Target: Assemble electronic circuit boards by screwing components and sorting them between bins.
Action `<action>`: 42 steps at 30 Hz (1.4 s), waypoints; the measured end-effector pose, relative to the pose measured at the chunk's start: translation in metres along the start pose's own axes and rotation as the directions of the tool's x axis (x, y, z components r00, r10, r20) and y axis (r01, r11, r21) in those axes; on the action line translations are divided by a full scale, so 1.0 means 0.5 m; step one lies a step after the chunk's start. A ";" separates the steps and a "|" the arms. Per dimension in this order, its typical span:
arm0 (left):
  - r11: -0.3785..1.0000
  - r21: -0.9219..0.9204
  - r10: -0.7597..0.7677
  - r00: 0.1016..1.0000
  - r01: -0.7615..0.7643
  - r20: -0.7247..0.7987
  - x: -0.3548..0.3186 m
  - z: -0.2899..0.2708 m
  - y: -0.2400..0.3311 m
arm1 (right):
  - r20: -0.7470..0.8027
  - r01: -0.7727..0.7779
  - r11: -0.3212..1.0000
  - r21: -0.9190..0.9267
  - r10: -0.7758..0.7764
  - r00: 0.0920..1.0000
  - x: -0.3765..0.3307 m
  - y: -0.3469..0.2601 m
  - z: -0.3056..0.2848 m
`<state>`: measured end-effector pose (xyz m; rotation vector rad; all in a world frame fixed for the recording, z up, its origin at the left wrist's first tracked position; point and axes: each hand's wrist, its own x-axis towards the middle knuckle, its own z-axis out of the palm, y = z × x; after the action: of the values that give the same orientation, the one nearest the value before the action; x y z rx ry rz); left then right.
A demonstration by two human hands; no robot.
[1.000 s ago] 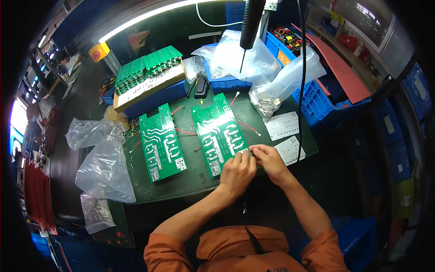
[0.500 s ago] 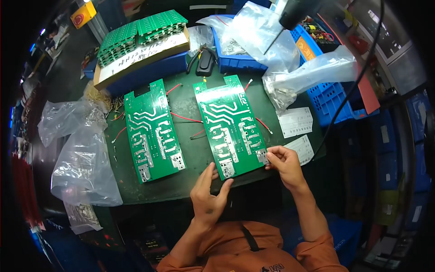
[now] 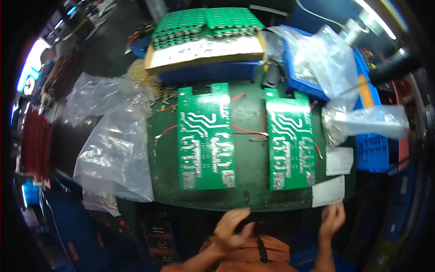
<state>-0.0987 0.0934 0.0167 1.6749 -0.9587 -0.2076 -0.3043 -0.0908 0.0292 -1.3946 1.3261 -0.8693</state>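
Note:
Two green circuit boards lie on the dark green table, silvery tracks facing up. One board is at the middle left, the other board at the middle right, with red wires sticking out around them. My left hand is in front of the table edge, thumb apart from the fingers, holding nothing I can see. My right hand is at the near right, fingertips beside the lower edge of a white paper slip. Its fingers are curled and blurred; whether they touch the slip is unclear. Neither hand touches a board.
A stack of green boards fills a cardboard box at the back. Clear plastic bags lie at left; another bag lies at right by blue bins. A second slip and black tool are nearby. A dark electric driver hangs upper right.
Both hands have come away from the right-hand board and drawn back to the near table edge. The whole view has turned and shifted, so the boards now appear straighter.

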 end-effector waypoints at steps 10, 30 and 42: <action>0.439 0.222 -0.811 0.491 0.870 -0.319 -0.496 -0.111 -0.335 | 0.139 -0.210 0.790 -0.576 0.348 0.927 -0.086 0.484 -0.080; 0.189 0.491 -0.930 0.315 0.851 -0.188 -0.643 -0.280 -0.606 | 0.674 0.491 0.474 -0.731 0.618 0.405 -0.039 0.576 0.096; 0.923 -0.144 -0.385 0.875 0.358 -0.293 -0.166 -0.332 -0.153 | 0.726 0.205 0.813 -0.545 0.336 0.600 -0.105 -0.107 0.037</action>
<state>-0.0187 0.2734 -0.0208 1.7373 -0.3754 -0.2235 -0.2795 -0.0406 0.0820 -1.8675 0.9000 0.3379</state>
